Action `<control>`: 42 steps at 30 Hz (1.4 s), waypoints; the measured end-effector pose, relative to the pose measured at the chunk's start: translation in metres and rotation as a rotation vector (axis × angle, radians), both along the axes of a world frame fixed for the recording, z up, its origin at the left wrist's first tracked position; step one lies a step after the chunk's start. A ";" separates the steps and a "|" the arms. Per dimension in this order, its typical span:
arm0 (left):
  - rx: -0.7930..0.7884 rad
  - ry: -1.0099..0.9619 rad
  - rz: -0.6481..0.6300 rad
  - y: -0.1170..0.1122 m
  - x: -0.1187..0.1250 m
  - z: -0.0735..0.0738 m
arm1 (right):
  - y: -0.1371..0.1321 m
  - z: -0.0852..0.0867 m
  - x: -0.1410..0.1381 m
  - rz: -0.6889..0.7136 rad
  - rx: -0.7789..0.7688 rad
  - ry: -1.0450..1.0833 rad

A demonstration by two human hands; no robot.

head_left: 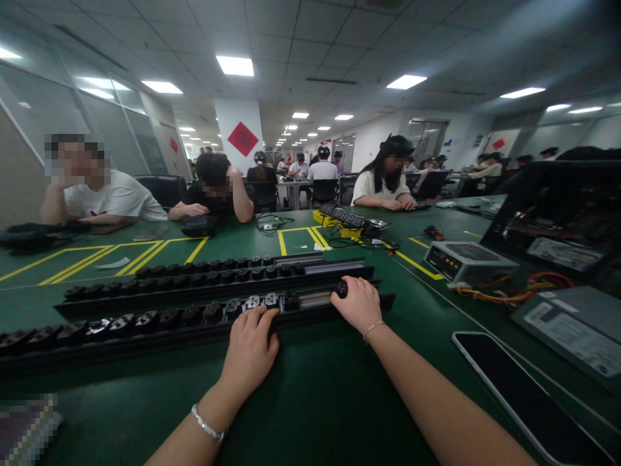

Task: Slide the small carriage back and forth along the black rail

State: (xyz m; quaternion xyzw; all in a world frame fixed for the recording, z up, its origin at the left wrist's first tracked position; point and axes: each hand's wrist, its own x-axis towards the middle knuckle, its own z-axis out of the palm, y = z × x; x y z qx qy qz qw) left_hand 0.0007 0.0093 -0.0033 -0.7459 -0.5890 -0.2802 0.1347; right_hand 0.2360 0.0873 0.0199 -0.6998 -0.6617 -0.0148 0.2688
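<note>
A long black power track [194,331] lies across the near part of the table, with a row of socket modules [169,317] along its channel. My left hand [251,343] rests on its front edge, fingers stretched out beside the light-coloured sockets [262,301] and thumb apart. Near the track's right end, my right hand [359,303] grips a round black socket module [342,288] between thumb and fingers. That module is at the bare channel [315,296]; whether it is seated there I cannot tell.
More black tracks [334,273] with sockets lie behind. On the right are a phone [524,395], a power supply [466,255], another grey metal box [572,323] and an opened computer case [557,213]. A yellow power strip [347,223] with cables lies farther back. People sit across the green table.
</note>
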 end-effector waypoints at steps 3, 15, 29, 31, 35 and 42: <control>-0.005 -0.001 -0.003 0.000 0.000 0.000 | 0.000 0.000 0.002 0.007 0.009 -0.023; -0.022 -0.014 -0.007 0.000 0.000 0.000 | -0.001 0.003 0.003 -0.013 -0.052 -0.023; -0.019 -0.019 -0.015 0.001 -0.001 -0.001 | -0.001 0.003 0.005 -0.055 -0.042 -0.015; -0.022 -0.020 -0.014 0.000 0.000 0.000 | -0.001 0.003 0.006 -0.053 -0.040 -0.017; -0.012 -0.019 -0.006 0.000 0.001 0.001 | -0.001 0.004 0.007 -0.043 -0.035 -0.014; -0.007 -0.013 -0.009 0.001 0.000 0.000 | -0.002 0.004 0.010 -0.070 -0.047 -0.012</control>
